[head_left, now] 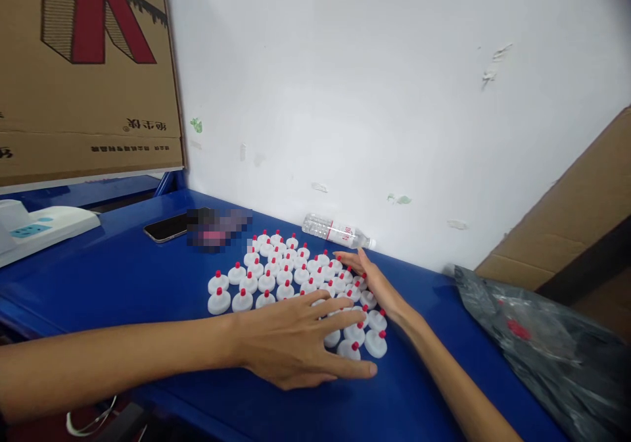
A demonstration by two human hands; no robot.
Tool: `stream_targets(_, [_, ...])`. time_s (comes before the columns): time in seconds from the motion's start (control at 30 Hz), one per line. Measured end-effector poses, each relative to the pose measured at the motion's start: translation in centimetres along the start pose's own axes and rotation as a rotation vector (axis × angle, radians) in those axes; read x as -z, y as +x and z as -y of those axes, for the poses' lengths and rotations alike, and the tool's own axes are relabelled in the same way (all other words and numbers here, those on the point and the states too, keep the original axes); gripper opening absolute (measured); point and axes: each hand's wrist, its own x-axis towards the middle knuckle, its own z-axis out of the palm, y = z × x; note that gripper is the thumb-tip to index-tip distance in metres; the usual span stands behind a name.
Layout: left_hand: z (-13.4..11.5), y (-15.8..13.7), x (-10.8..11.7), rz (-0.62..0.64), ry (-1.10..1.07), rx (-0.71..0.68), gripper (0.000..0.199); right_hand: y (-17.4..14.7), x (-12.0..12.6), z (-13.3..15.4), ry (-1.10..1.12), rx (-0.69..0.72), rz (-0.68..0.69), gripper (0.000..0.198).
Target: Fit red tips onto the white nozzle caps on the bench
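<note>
Several white round caps with red nozzle tips (267,281) stand upright in a close cluster on the blue table (123,284). My left hand (300,337) reaches across the near side of the cluster, palm down with its fingers spread over some of the caps. It hides part of the front rows. Along the right edge of the cluster lies my right hand (379,287), its fingers stretched out beside and partly behind the caps. Neither hand is closed around a cap.
Behind the caps, a clear plastic bottle (340,231) lies on its side near the white wall. A phone (167,227) and a blurred-out item are at the back left. The white device (49,228) sits far left. Grey plastic bag (552,363) covers the right side, near cardboard (557,212).
</note>
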Motion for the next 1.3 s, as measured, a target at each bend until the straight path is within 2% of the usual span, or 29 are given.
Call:
stream_targets(0.17, [0.09,0.14,-0.03,0.012,0.027,0.043,0.035,-0.03,-0.02,-0.03,0.002,-0.003,-0.003,0.073])
stream_targets(1.3, [0.30,0.07,-0.36,0.046,0.088,0.110,0.038,0.51,0.58,-0.89,0.119,-0.022,0.005,0.070])
